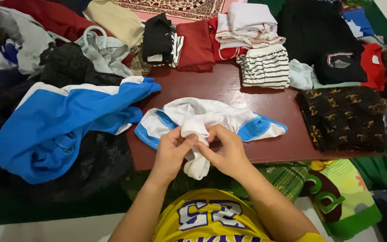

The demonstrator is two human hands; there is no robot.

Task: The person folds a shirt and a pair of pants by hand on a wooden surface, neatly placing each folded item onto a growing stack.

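White cotton garment with blue side panels (211, 118) lies spread near the front edge of the low, dark red wooden table (269, 101), and you have a bunched part of it pinched between both hands. Your left hand (172, 150) and right hand (225, 150) meet over the fabric at the table's near edge, fingers closed on the white cloth, thumbs pressing in from either side. A loose white end hangs down below your knuckles, off the table edge, while the rest of the piece fans out behind your fingers toward the middle of the table.

Judging by the layout, the sorting looks partly done. Folded stacks already sit along the far side: a striped black-and-white folded top (265, 66), a folded dark red cloth (196, 45), a pile of white and pink folded linens (249, 24), and a black patterned folded fabric with gold motifs (343, 117) to your right. Still unfolded is the crumpled blue and white jersey (63, 125) on your left, touching a heap of dark and grey clothes (45, 54) behind it. The piece in your grip is not folded yet; it may be inside out, though the bunching hides that.
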